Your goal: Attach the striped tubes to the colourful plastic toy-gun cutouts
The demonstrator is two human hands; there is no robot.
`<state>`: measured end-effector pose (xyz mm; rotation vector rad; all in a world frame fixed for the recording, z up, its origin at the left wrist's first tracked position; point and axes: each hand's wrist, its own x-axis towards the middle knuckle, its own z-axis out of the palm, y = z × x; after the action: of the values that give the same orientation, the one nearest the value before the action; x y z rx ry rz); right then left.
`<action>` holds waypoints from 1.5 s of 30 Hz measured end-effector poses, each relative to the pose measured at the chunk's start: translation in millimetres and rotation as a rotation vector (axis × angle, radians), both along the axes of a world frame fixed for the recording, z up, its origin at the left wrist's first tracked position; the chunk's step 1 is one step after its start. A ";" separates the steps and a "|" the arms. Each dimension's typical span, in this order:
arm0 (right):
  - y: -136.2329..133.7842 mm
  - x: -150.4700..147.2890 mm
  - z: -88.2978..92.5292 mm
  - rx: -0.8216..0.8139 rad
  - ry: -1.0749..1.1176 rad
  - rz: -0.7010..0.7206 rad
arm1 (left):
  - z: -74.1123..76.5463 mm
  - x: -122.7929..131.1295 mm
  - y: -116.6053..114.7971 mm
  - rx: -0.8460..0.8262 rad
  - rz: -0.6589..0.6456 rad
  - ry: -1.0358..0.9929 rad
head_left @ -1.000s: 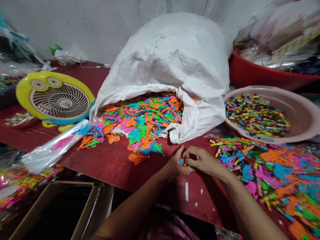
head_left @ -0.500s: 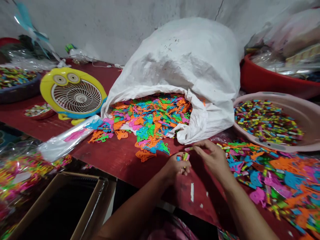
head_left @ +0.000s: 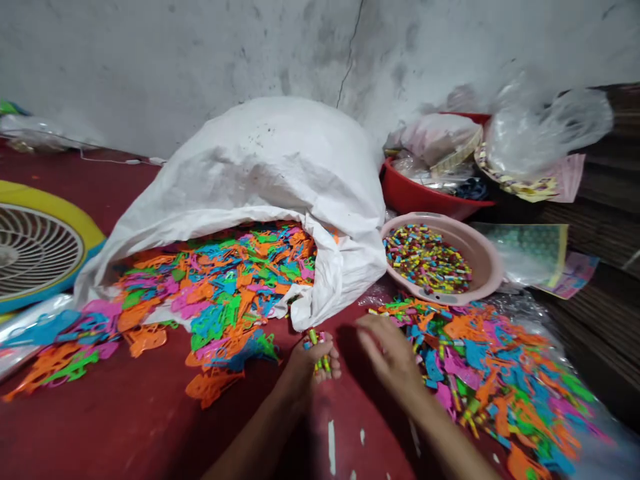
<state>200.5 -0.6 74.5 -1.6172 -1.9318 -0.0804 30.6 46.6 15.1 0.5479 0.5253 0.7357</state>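
My left hand (head_left: 311,363) is closed round a small bunch of coloured paper rolls (head_left: 318,341) that stick up out of the fist, just above the dark red table (head_left: 125,427). My right hand (head_left: 387,350) hovers to its right, fingers loosely spread and blurred, with nothing visible in them, reaching over the edge of the heap of flat coloured plastic pieces and small rolls (head_left: 490,373) on the table's right. A pink basin (head_left: 487,257) full of small coloured rolls stands behind that heap.
A big white sack (head_left: 260,167) lies open at the table's middle, spilling coloured plastic pieces (head_left: 220,293) forward. A yellow fan (head_left: 40,247) is at the left edge, a red tub (head_left: 425,193) with bags at the back right, a grey wall behind.
The view has swung right and up, so the sack and fan have slid left. My right hand has drawn away from the left hand toward the heap on the right.
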 end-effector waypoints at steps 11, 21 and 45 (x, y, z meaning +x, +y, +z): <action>91.8 226.7 46.8 -0.174 -0.138 -0.527 | -6.9 43.0 0.2 -0.021 -0.074 0.122; 129.5 231.3 31.1 -0.240 -0.049 -0.479 | -43.7 50.6 -1.6 0.093 -0.152 0.158; 11.5 -15.2 -3.8 -0.804 0.909 0.206 | 10.4 7.2 -13.1 -0.168 0.112 -0.108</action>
<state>185.3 11.0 70.6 -1.4535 -1.3997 1.4108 37.8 33.5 25.5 0.3219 0.5146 0.8143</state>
